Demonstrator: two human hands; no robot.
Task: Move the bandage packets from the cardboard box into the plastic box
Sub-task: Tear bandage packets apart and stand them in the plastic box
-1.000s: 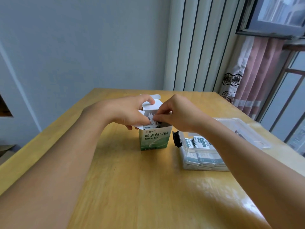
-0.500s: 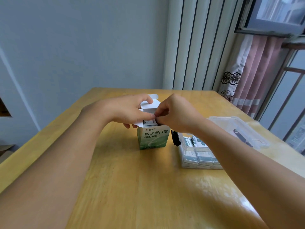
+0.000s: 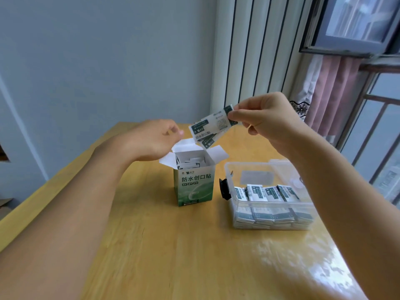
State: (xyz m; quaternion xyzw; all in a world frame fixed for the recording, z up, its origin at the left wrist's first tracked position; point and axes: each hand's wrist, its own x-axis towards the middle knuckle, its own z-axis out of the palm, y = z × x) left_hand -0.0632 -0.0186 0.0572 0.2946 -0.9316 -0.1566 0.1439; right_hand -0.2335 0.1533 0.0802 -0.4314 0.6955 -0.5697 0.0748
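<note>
Packets lifted clear of the cardboard box [image 3: 193, 182]
Right hand [image 3: 268, 118] pinched bandage packets [image 3: 208, 126] at frame centre, raised since 0.5 s earlier; left hand [image 3: 151, 139] hovered loosely curled, empty; wooden table [image 3: 173, 256].

The cardboard box [image 3: 194, 185] is showing large white characters, 防水创口贴, on its green front, under a small "TB" logo. The raised bandage packets [image 3: 211, 126] are carrying the same 防水创口贴 and a QR code. Smaller print is staying too blurred to read.
</note>
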